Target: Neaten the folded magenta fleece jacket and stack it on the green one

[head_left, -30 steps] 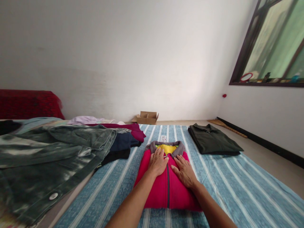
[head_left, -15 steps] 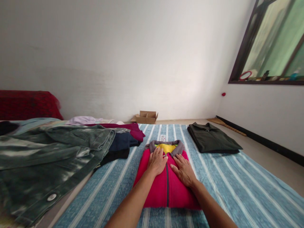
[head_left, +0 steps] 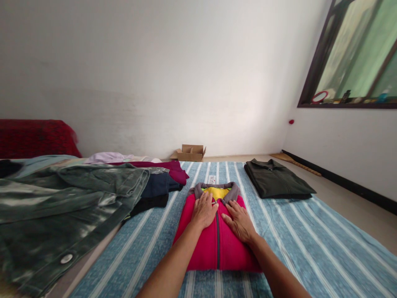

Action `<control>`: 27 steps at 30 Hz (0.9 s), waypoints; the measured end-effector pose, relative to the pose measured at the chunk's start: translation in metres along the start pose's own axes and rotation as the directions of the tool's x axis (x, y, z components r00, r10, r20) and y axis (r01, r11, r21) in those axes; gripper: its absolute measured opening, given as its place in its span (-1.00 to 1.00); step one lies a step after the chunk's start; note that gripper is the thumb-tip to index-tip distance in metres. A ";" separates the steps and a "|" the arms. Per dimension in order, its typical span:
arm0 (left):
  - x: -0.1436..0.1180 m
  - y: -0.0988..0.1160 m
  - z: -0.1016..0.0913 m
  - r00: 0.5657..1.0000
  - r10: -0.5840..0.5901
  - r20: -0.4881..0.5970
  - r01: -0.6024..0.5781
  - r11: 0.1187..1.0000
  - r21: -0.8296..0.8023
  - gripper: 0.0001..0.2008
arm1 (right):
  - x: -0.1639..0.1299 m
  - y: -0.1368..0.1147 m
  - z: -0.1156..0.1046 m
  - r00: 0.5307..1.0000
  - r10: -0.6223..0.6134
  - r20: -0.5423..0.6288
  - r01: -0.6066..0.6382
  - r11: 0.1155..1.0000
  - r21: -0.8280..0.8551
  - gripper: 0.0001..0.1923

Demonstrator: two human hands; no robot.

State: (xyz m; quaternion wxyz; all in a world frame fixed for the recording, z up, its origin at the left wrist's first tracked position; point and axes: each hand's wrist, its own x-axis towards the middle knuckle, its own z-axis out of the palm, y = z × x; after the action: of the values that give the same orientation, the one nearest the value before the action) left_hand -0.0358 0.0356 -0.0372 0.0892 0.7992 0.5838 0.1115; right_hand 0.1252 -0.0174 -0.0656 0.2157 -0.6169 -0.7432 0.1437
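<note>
A folded pink zip jacket (head_left: 204,252) with a grey collar and yellow lining lies front up on the striped bedsheet (head_left: 145,244). My left hand (head_left: 204,210) rests flat on its upper left, fingers reaching the collar beside the zip. On the other side of the zip, my right hand (head_left: 238,221) lies with fingers spread just below the collar. Both hands touch the cloth without gripping it. Parts of the jacket's sides are hidden under my forearms.
To the right lies a folded dark green jacket (head_left: 276,182). A heap at left holds a grey-green denim garment (head_left: 77,215), a navy garment (head_left: 158,185) and a maroon one (head_left: 178,171). Beyond the bed's far edge sits a cardboard box (head_left: 190,154).
Both hands stay in nearly the same place on the pink jacket. The whole view has shifted very slightly.
</note>
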 end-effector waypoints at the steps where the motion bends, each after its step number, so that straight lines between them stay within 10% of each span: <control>1: 0.000 0.000 0.001 1.000 0.001 -0.005 -0.001 1.000 0.000 -0.42 | 0.000 0.000 0.000 1.000 0.000 0.000 0.000 1.000 -0.003 -0.28; 27: 0.001 -0.001 0.001 1.000 -0.001 -0.016 0.001 1.000 -0.001 -0.44 | 0.000 -0.002 -0.001 1.000 0.023 0.010 -0.023 1.000 -0.008 -0.29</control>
State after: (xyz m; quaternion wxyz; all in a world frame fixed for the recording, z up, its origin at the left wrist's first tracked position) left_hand -0.0359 0.0364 -0.0386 0.0847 0.7979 0.5849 0.1182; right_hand 0.1239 -0.0177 -0.0639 0.2080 -0.6253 -0.7377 0.1464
